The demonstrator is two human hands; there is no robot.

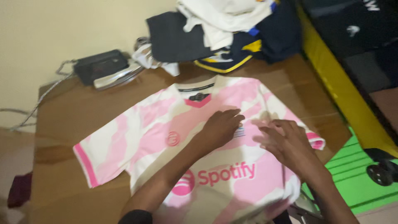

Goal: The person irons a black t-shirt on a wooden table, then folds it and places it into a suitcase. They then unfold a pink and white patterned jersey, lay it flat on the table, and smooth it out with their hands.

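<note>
Your two forearms came up from the bottom edge of the view and crossed the lower half of a pink and white football shirt (182,124) that lay face up on a brown wooden table (70,120). Its collar pointed away from you, toward a heap of clothes (224,33), and both short sleeves were spread out to the sides. The hem hung near you, at the table's front edge.

Your left hand (222,126) lay palm down on the chest of the shirt, fingers together and stretched flat, holding nothing. Your right hand (286,141) was just beside it, over the shirt's side nearest the pink-cuffed sleeve, fingers loosely spread and slightly bent. It was blurred, so you could not tell whether the fingertips pressed the cloth or hovered just above it; it gripped nothing. The two hands were close but did not touch.

Beyond the collar, the heap of clothes held dark, white and navy pieces with yellow trim, and touched the table's far edge. A clothes iron (105,68), dark on top with a shiny sole, lay on the far left corner of the table, its cord (37,103) trailing off the left side along a cream wall (62,25). To your right stood a yellow-edged surface (344,91), with a green ribbed mat (352,174) below it.
</note>
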